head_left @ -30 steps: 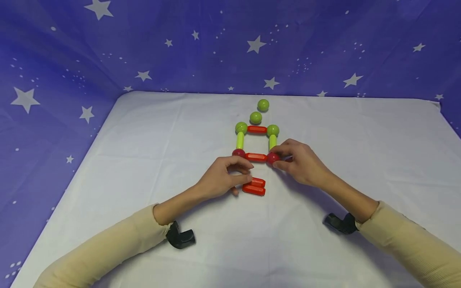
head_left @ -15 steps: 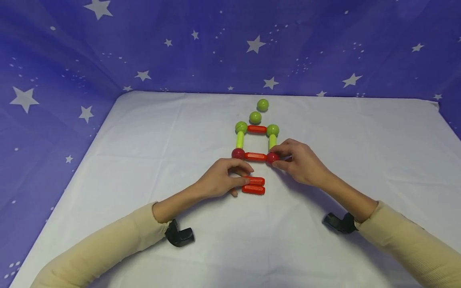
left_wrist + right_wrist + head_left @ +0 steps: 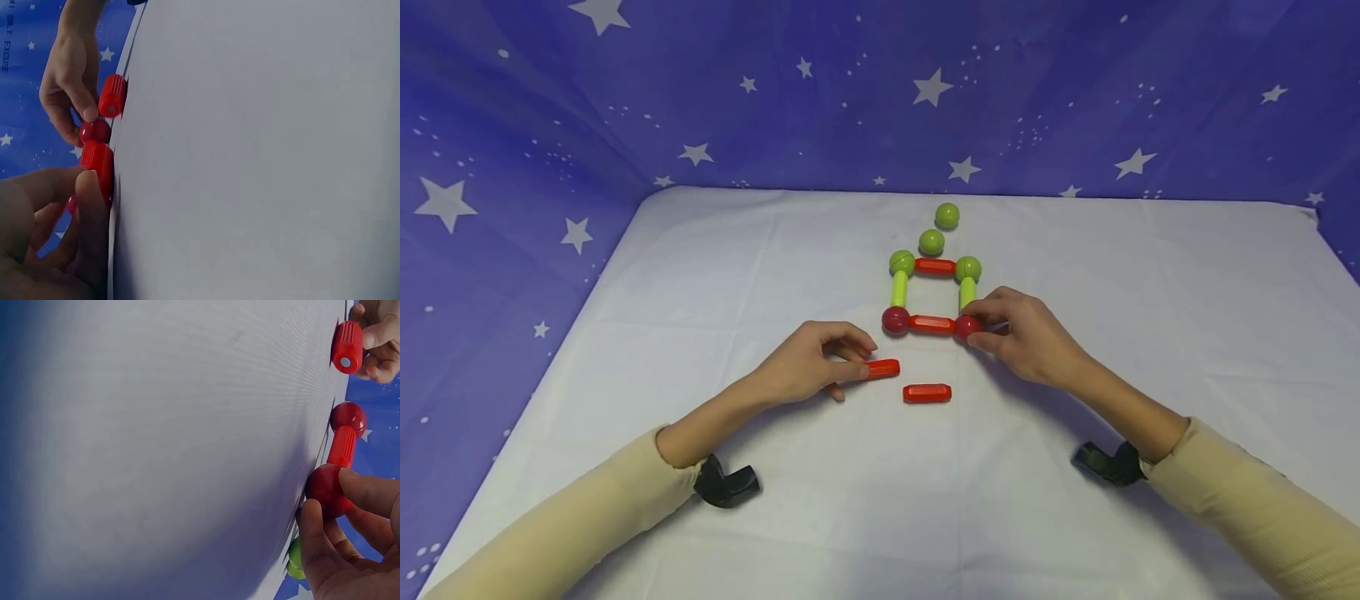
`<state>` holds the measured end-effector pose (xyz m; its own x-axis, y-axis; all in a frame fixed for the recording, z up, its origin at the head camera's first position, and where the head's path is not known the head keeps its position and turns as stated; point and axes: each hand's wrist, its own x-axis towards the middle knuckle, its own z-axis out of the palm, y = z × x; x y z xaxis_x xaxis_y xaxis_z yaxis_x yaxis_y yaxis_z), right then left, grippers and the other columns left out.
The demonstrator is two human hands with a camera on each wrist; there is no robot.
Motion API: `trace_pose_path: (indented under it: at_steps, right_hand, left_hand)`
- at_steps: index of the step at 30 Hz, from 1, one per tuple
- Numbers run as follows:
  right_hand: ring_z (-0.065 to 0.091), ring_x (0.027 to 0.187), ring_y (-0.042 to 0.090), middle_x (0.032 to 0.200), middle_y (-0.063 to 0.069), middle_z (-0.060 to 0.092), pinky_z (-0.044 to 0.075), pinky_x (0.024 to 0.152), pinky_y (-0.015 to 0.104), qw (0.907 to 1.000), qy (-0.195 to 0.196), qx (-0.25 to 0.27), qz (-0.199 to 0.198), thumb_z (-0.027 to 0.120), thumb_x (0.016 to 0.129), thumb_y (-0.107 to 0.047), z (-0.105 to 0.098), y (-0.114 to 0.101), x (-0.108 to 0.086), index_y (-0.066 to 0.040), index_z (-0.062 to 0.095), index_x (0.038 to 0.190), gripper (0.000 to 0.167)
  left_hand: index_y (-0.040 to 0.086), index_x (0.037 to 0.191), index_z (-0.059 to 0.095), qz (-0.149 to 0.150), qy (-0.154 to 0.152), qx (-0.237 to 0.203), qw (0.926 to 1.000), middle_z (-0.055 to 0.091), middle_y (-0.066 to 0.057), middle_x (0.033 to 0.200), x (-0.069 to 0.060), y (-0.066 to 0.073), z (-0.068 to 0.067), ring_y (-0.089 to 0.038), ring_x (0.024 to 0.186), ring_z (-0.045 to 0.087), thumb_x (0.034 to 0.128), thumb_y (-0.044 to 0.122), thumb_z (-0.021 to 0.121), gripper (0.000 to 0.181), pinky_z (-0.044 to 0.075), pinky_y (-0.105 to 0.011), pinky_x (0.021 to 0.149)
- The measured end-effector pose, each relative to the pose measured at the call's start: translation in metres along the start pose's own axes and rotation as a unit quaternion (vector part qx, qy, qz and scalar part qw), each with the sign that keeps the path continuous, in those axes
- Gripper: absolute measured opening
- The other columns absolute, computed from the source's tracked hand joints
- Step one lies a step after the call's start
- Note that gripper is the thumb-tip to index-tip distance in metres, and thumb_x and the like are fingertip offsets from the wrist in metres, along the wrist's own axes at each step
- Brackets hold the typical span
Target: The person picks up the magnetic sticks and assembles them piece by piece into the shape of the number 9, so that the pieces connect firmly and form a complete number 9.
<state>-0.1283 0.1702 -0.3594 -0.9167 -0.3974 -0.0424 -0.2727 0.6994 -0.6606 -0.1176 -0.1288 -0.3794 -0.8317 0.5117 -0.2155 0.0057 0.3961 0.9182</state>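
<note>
In the head view, a square of toy magnetic pieces lies on the cloth: green balls at its far corners, red balls at its near corners, red and yellow-green rods between. My right hand (image 3: 1026,337) pinches the near right red ball (image 3: 326,490) between thumb and fingers. My left hand (image 3: 808,362) pinches a red magnetic rod (image 3: 882,368) at its left end, left of and nearer than the square. Another red rod (image 3: 927,393) lies in front of the square. The near left red ball (image 3: 896,321) touches neither hand.
Two loose green balls, one nearer (image 3: 932,242) and one farther (image 3: 947,216), lie beyond the square. A white cloth (image 3: 1150,292) covers the table, with blue starry fabric (image 3: 850,92) behind and at the left. Black wrist devices (image 3: 730,483) sit under the sleeves.
My left hand has moved left with one red rod, parting it from the other, which stays in place. My right hand keeps its hold on the red ball.
</note>
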Motion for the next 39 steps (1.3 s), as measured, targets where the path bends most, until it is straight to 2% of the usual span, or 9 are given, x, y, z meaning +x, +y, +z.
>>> trace_pose_path:
  at_steps: [3,6,11,15,17,23,25,32,39]
  right_hand:
    - [0.060,0.098,0.026,0.103,0.010,0.061,0.055,0.086,0.043,1.0000,0.001,-0.002,-0.003,0.072,0.086,0.002,-0.001,0.000,0.000,-0.001,0.069,0.120,0.033]
    - [0.061,0.098,0.026,0.103,0.010,0.061,0.055,0.087,0.043,1.0000,0.001,-0.002,-0.004,0.072,0.086,0.002,-0.001,0.000,0.000,-0.001,0.069,0.119,0.033]
    - [0.061,0.098,0.026,0.104,0.010,0.062,0.055,0.086,0.043,1.0000,0.001,0.000,-0.003,0.072,0.087,0.001,0.000,0.000,0.000,-0.001,0.069,0.119,0.032]
    - [0.060,0.098,0.026,0.104,0.010,0.062,0.055,0.086,0.043,1.0000,-0.001,0.003,-0.003,0.072,0.087,0.001,0.001,0.000,0.000,-0.002,0.069,0.119,0.032]
    - [0.060,0.098,0.026,0.105,0.010,0.062,0.055,0.085,0.042,1.0000,-0.001,0.004,-0.003,0.072,0.087,0.001,0.001,-0.001,0.000,-0.002,0.069,0.119,0.032]
    - [0.060,0.099,0.025,0.105,0.009,0.062,0.055,0.084,0.042,1.0000,-0.001,-0.002,0.002,0.072,0.087,0.001,0.000,-0.002,0.000,-0.002,0.069,0.119,0.032]
    - [0.060,0.099,0.025,0.105,0.009,0.062,0.055,0.083,0.041,1.0000,-0.001,-0.002,0.002,0.072,0.087,0.001,-0.001,-0.001,0.000,-0.002,0.069,0.119,0.032]
    - [0.060,0.098,0.025,0.104,0.010,0.062,0.055,0.084,0.042,1.0000,-0.002,-0.002,0.002,0.072,0.087,0.001,-0.001,-0.001,0.000,-0.002,0.069,0.119,0.032]
    - [0.061,0.098,0.025,0.104,0.009,0.062,0.055,0.086,0.042,1.0000,-0.003,-0.004,0.003,0.072,0.087,0.000,0.000,-0.001,0.000,-0.002,0.069,0.119,0.032]
  left_hand:
    - [0.008,0.112,0.068,0.001,-0.003,0.024,0.9997,0.065,-0.008,0.094,-0.003,-0.001,-0.003,-0.025,0.080,0.061,0.0874,0.004,0.072,0.025,0.059,-0.038,0.057]
    - [0.010,0.114,0.068,0.022,-0.001,0.079,0.9966,0.064,-0.003,0.096,-0.003,0.002,0.000,-0.022,0.081,0.059,0.0851,0.010,0.077,0.031,0.056,-0.034,0.065]
    - [0.015,0.115,0.068,0.061,0.005,0.183,0.9813,0.062,0.006,0.093,-0.002,0.007,0.008,-0.015,0.086,0.054,0.0828,0.013,0.079,0.034,0.047,-0.031,0.075]
    - [0.017,0.114,0.069,0.059,0.000,0.197,0.9786,0.061,0.006,0.089,-0.001,0.010,0.012,-0.016,0.084,0.053,0.0853,0.012,0.076,0.030,0.047,-0.032,0.073]
    - [0.017,0.116,0.069,0.049,-0.004,0.180,0.9824,0.061,0.004,0.090,-0.001,0.012,0.013,-0.017,0.081,0.055,0.0867,0.012,0.075,0.031,0.048,-0.033,0.070]
    - [0.013,0.120,0.066,0.024,-0.020,0.077,0.9965,0.061,-0.005,0.095,0.002,0.012,0.012,-0.022,0.062,0.060,0.0889,0.006,0.070,0.032,0.056,-0.036,0.057]
    - [0.011,0.120,0.066,0.023,-0.022,0.052,0.9981,0.061,-0.007,0.097,0.002,0.011,0.012,-0.023,0.065,0.060,0.0891,0.004,0.069,0.032,0.057,-0.036,0.057]
    - [0.006,0.124,0.062,0.007,-0.017,-0.029,0.9994,0.059,-0.013,0.103,0.003,0.011,0.012,-0.026,0.075,0.063,0.0904,0.003,0.066,0.034,0.059,-0.040,0.059]
    - [0.005,0.123,0.060,-0.017,0.017,-0.120,0.9925,0.062,-0.015,0.107,0.006,0.012,0.019,-0.025,0.072,0.065,0.0895,0.006,0.070,0.035,0.060,-0.039,0.060]
